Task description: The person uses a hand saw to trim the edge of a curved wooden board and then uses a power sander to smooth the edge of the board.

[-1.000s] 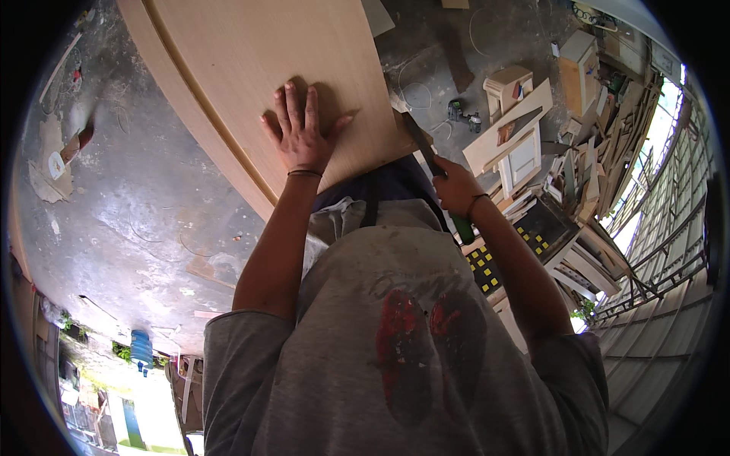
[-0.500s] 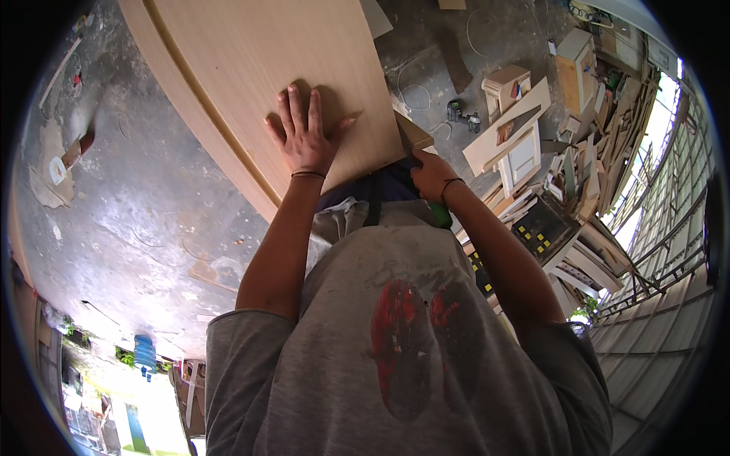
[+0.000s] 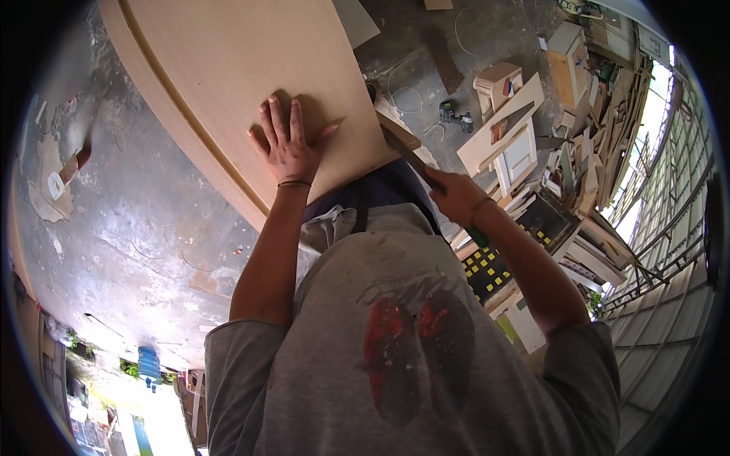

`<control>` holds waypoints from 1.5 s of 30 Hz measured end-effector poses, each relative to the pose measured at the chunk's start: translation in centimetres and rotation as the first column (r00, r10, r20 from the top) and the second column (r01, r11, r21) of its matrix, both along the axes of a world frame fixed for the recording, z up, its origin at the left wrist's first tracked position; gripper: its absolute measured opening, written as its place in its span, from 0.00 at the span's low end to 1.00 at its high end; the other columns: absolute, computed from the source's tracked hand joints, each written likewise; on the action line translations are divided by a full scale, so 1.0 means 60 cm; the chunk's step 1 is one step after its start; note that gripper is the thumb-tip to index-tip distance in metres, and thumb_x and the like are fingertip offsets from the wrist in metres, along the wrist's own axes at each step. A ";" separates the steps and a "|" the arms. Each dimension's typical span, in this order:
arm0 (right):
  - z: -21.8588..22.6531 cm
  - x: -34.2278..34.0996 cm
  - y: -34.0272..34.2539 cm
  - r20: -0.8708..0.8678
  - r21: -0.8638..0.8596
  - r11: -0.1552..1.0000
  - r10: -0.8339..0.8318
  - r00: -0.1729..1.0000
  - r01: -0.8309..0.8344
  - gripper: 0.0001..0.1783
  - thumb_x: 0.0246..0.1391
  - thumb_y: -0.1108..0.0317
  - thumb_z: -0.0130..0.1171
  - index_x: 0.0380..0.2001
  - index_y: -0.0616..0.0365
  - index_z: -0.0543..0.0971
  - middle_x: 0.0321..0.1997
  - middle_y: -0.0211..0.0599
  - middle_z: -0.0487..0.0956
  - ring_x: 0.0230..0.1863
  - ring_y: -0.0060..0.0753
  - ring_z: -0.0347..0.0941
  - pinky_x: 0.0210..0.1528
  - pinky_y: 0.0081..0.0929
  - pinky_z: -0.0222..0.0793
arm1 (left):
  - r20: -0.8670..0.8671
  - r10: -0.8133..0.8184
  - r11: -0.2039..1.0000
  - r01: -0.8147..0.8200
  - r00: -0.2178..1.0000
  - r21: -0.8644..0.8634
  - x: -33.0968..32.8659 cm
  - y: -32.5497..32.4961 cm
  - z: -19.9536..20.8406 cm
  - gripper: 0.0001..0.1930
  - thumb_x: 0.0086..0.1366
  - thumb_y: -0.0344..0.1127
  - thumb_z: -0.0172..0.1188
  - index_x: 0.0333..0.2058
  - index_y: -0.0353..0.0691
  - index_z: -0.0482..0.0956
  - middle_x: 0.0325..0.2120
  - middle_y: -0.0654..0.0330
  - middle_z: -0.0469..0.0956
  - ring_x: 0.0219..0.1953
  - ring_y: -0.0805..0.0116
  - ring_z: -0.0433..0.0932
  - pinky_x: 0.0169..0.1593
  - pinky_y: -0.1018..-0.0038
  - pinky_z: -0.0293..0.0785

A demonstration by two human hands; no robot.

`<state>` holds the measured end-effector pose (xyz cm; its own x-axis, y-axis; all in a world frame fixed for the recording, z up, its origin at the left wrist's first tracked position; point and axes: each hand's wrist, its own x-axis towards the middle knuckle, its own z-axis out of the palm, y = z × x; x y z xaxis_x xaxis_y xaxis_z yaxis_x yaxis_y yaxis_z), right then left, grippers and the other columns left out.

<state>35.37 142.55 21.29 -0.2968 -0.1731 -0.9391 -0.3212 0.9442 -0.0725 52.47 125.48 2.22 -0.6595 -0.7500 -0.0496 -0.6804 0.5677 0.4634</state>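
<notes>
A large light-wood panel with a groove along its left side stretches away from my body, its near end against my waist. My left hand lies flat on its face with fingers spread, near the near right part. In my right hand is a long, narrow, dark file, its green handle end showing below the fist. The file's far end meets the panel's right edge close to the near corner. Whether its tip goes under the panel is hidden.
On the concrete floor to the right lie a cordless drill, small wooden cabinet pieces, a white panelled door piece and piled wood offcuts. A roll of tape is at left, a blue water bottle at lower left.
My right hand has drawn back to the right and toward me, exposing more of the file. The panel and my left hand appear shifted slightly left and down as the view moved.
</notes>
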 end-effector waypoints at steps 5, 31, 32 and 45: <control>-0.123 -0.055 0.007 -0.138 0.034 0.970 0.244 0.960 -0.242 0.26 0.55 0.65 0.47 0.59 0.51 0.64 0.23 0.42 0.77 0.16 0.31 0.72 0.20 0.30 0.70 | 0.039 -0.010 1.000 0.010 0.999 0.005 0.000 0.000 0.003 0.43 0.50 0.70 0.54 0.60 0.52 0.61 0.65 0.53 0.50 0.67 0.54 0.45 0.62 0.41 0.39; -0.058 -0.129 0.059 -0.034 -0.177 0.872 -0.470 0.882 0.457 0.25 0.54 0.65 0.52 0.56 0.56 0.65 0.26 0.40 0.76 0.19 0.34 0.72 0.21 0.32 0.69 | 0.145 -0.223 0.961 0.242 0.964 -0.133 -0.001 -0.005 -0.006 0.35 0.59 0.58 0.52 0.61 0.49 0.59 0.65 0.54 0.49 0.68 0.54 0.43 0.62 0.38 0.34; -0.046 -0.125 0.064 0.043 -0.227 0.730 -0.654 0.755 0.645 0.26 0.56 0.65 0.50 0.59 0.55 0.62 0.23 0.36 0.74 0.14 0.27 0.69 0.16 0.29 0.67 | 0.201 -0.340 0.922 0.368 0.919 -0.123 -0.021 -0.005 0.016 0.32 0.62 0.52 0.51 0.62 0.49 0.58 0.66 0.56 0.49 0.68 0.55 0.42 0.62 0.38 0.34; -0.059 -0.078 0.167 0.493 -0.059 0.509 -0.734 0.468 0.859 0.20 0.60 0.62 0.41 0.54 0.55 0.67 0.26 0.28 0.70 0.19 0.17 0.64 0.16 0.20 0.64 | 0.372 -0.908 0.343 0.856 0.195 0.388 -0.181 0.054 0.090 0.08 0.55 0.36 0.57 0.35 0.48 0.78 0.38 0.63 0.75 0.49 0.63 0.70 0.54 0.60 0.62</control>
<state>30.72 152.59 17.74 -0.0925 -0.2938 -0.9514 0.6759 0.6831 -0.2766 41.58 128.74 7.62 -0.7464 0.3294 -0.5782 0.1307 0.9245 0.3580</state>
